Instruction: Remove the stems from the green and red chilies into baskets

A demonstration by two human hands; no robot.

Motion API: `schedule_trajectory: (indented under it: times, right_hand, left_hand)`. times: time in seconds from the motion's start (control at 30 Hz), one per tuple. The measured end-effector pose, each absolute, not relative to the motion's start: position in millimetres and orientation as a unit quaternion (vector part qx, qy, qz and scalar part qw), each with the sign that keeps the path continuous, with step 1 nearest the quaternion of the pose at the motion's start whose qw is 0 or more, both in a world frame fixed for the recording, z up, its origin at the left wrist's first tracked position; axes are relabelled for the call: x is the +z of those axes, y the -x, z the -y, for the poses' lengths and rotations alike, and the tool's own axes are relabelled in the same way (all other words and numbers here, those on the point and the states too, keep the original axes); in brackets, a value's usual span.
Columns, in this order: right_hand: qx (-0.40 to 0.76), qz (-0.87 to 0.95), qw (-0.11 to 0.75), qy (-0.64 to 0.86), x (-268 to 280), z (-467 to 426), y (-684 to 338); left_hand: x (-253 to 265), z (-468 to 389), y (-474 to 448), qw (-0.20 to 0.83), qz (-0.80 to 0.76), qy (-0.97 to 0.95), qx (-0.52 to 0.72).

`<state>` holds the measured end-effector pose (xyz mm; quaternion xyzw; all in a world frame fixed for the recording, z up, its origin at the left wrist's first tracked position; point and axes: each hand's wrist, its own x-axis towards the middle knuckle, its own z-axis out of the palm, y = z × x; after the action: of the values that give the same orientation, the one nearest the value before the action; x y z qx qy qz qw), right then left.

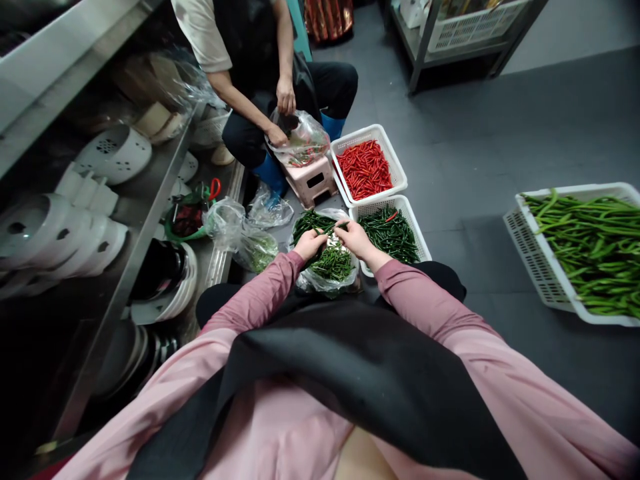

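My left hand (310, 245) and my right hand (354, 240) meet over a clear plastic bag (323, 285), both closed with fingers pinched. Between them is a thin green chili (327, 231), gripped from both sides; the fingertips partly cover it. Inside the bag, dark green chilies (313, 221) lie at the far side and a heap of cut green stems (331, 262) nearer me. To the right of my right hand, a white basket (426, 241) holds dark green chilies (390, 235) with one red chili (392, 217) on top.
Another person's hands (283, 117) work in a plastic bag (305, 137) on a pink stool (311, 181). A white basket (395, 163) holds red chilies (364, 168). Long green peppers (590, 247) fill a basket at right. A metal shelf (150, 220) with white bowls (65, 233) stands left.
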<state>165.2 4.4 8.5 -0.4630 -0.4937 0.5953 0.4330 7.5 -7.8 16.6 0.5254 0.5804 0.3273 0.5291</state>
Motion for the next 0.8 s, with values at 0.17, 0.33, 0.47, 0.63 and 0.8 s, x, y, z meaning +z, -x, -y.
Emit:
schedule_trajectory:
  times: [0.17,0.33,0.47,0.63,0.8]
  right_hand:
    - [0.457,0.652,0.427,0.428,14,7,-159]
    - [0.606,0.438,0.411,0.522,12,-4,-165]
    - [0.727,0.371,0.336,0.471,12,-6,-168]
    - [0.764,0.417,0.283,0.402,10,8,-161]
    - [0.720,0.429,0.326,0.437,-2,7,-159]
  left_hand:
    - [9,3,-8,0.447,-0.653,-0.524,0.315]
    - [24,-1,-3,0.618,-0.597,-0.345,0.378]
    - [41,2,0,0.703,-0.511,-0.269,0.415]
    - [43,5,-11,0.711,-0.504,-0.251,0.422]
    - [31,-7,-7,0.651,-0.560,-0.244,0.450]
